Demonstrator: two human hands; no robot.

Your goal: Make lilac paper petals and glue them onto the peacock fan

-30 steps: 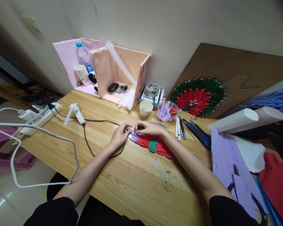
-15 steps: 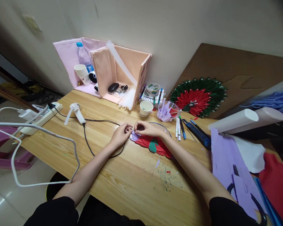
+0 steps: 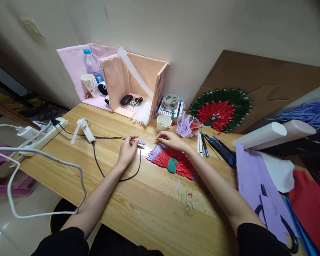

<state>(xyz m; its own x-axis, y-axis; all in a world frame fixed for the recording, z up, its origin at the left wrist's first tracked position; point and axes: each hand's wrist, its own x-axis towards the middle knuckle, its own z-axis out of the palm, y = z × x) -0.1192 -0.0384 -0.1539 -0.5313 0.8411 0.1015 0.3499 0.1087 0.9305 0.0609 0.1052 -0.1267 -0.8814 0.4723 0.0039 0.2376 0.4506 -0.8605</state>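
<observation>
I see the left hand [image 3: 128, 150], apparently pinching a purple petal [image 3: 141, 142], part from the loosely curled right hand [image 3: 171, 140], contents unclear, baring the fan [image 3: 163, 159] below.

No words or numbers can be read: the marks on the tape roll [image 3: 170, 100] and bottle [image 3: 92, 67] are too small.

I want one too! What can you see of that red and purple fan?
The red and purple fan lies on the wooden table. Its overlapping petals, maybe felt, are red, with purple ones leftmost and a green bird-shaped piece in front. The right hand is near its far edge; touching is unclear.
</observation>
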